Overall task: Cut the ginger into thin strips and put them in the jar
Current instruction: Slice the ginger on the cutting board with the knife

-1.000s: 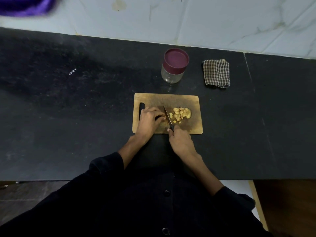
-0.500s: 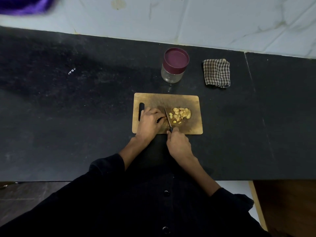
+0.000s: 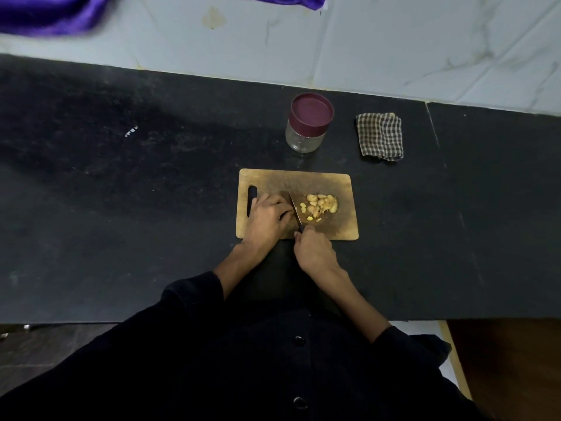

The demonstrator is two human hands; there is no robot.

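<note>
A wooden cutting board [image 3: 346, 229] lies on the black counter in front of me. Cut pale ginger pieces [image 3: 320, 205] form a small pile right of the board's middle. My right hand [image 3: 314, 252] grips the dark handle of a small knife [image 3: 295, 209], whose blade points away from me just left of the pile. My left hand [image 3: 267, 217] rests curled on the board against the blade's left side; whatever ginger it holds is hidden under its fingers. A glass jar [image 3: 306, 138] with a maroon lid on it stands behind the board.
A folded checked cloth [image 3: 380, 136] lies to the right of the jar. The black counter [image 3: 121, 208] runs wide to both sides, backed by a pale tiled wall. Purple fabric [image 3: 45, 13] hangs at the top left.
The knife hand has shifted only slightly near the board's front edge, the blade working up and down beside my left fingers. Board, jar and cloth have stayed put.
</note>
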